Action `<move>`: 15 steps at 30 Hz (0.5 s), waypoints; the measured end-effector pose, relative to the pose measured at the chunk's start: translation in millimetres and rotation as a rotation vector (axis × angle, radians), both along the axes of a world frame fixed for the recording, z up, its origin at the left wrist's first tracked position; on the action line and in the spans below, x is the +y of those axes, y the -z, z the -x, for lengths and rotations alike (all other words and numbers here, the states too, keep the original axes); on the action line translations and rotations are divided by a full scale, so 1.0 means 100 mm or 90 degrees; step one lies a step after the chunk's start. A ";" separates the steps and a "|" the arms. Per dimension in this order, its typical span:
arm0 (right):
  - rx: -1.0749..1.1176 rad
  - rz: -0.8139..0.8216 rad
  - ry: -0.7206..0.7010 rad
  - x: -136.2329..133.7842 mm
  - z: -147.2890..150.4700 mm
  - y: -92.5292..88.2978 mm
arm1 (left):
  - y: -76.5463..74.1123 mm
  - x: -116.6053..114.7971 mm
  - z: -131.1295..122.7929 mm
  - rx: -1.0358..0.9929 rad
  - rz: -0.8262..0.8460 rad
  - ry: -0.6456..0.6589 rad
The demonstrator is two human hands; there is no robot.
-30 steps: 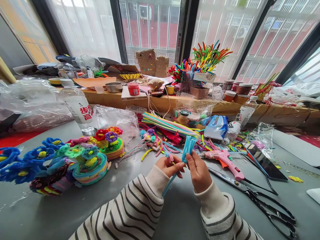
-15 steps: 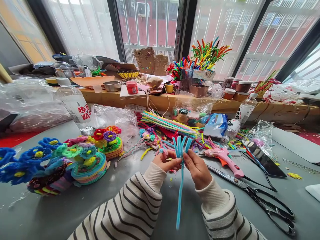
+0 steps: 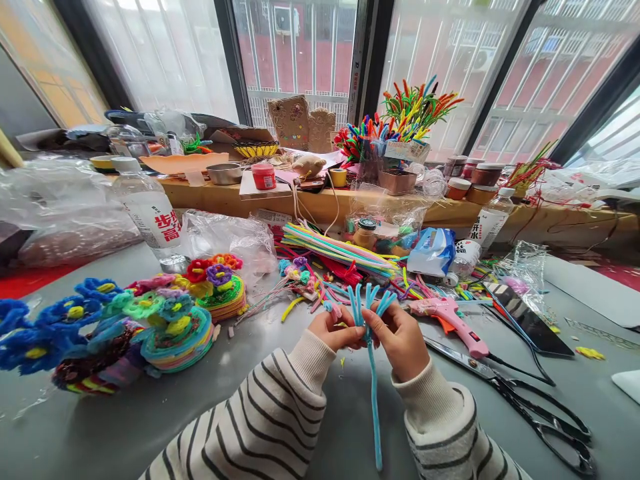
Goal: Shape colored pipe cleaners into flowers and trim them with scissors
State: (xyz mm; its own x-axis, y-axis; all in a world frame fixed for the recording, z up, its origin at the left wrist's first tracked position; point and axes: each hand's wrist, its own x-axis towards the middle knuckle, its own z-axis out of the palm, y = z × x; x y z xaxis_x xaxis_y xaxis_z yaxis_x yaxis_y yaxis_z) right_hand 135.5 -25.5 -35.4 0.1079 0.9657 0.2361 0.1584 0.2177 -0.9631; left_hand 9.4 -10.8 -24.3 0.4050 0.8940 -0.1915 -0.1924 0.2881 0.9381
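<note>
Both my hands pinch one bundle of light blue pipe cleaners (image 3: 369, 313) above the grey table (image 3: 120, 427). My left hand (image 3: 336, 331) grips it from the left and my right hand (image 3: 400, 337) from the right, fingers closed. Several short ends fan out upward above my fingers. One long blue strand (image 3: 374, 407) hangs straight down between my striped sleeves. A pink glue gun (image 3: 447, 315) lies just right of my right hand.
Black scissors (image 3: 530, 407) lie at the right. Finished pipe-cleaner flowers (image 3: 165, 313) are piled at the left, loose coloured pipe cleaners (image 3: 340, 252) behind my hands. A water bottle (image 3: 150, 210), a blue wipes pack (image 3: 433, 250) and a cluttered wooden shelf (image 3: 325, 200) stand behind.
The bundle was turned upright, its ends now fanned apart above my fingers. The long strand, earlier hidden near my left sleeve, now hangs straight down. Both hands stayed closed on it.
</note>
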 end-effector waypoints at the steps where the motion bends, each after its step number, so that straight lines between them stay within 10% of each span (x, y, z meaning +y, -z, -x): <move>1: 0.010 0.003 0.000 0.00 0.00 0.00 | -0.01 0.00 0.00 -0.009 0.009 0.003; 15: 0.123 0.030 -0.025 0.01 -0.01 -0.03 | 0.00 0.00 -0.03 0.027 0.016 0.005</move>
State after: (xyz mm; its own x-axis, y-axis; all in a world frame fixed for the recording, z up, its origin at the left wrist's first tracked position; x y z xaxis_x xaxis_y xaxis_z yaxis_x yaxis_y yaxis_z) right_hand 136.8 -24.1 -32.7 0.1093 0.9796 0.1689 -0.0383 0.1740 -0.9840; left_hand 12.4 -11.1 -24.0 0.4035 0.8854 -0.2309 -0.1506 0.3132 0.9377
